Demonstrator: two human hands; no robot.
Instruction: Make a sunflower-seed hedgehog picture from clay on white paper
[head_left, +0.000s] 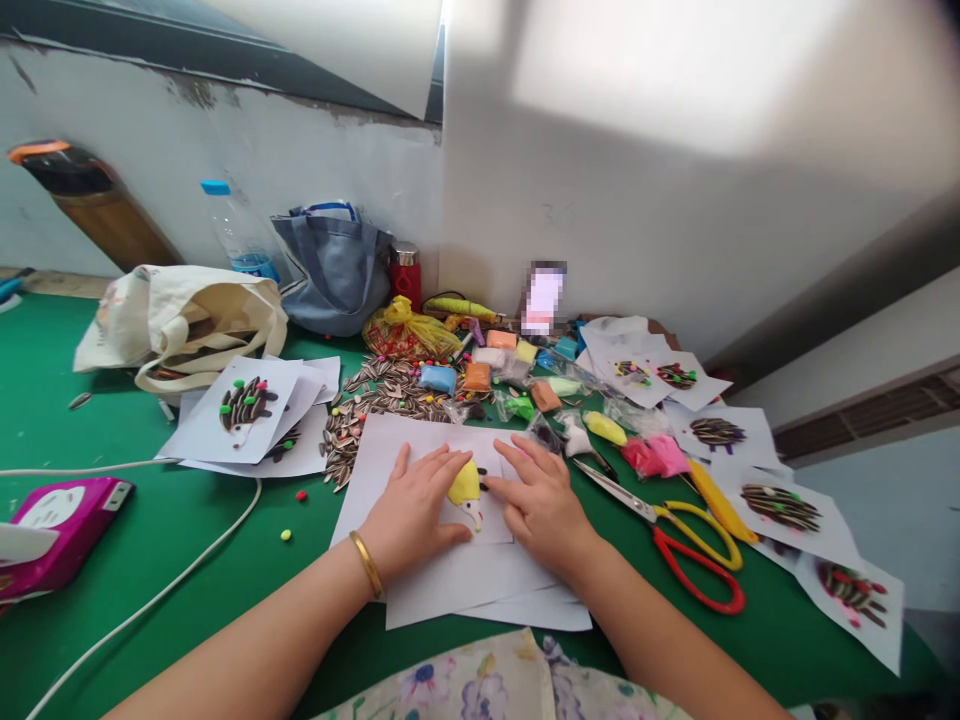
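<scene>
At the near middle of the green tabletop (247, 600), a yellow clay hedgehog figure (463, 486) lies flat on white paper (420, 590), between the two hands. The left hand (420, 505) rests palm down on its left side, fingers lightly spread and thumb apart, clamped on nothing. The right hand (546, 510) is also open, its index finger reaching to the small dark feet (484, 480) at the figure's right edge.

The figure looks very light and soft, likely a foam-like clay that would dent under a firm fingertip; the pale pointed face and thin feet seem its weakest parts. It would be best moved by its paper, held at the margins, with the sheet kept level because it is thin and would bend.

Beyond the sheet, striped sunflower seeds (341, 440) form a loose heap, hard, smooth and tapered. Wrapped clay blocks, among them an orange block (477, 377) and a blue block (437, 378), look squashy inside slick, crinkled film. To the right, scissors (694, 560) pair rigid metal blades with smooth red and yellow loop handles. Seed-covered hedgehog pictures (247, 408) lie at left, bristly against flat paper.
</scene>
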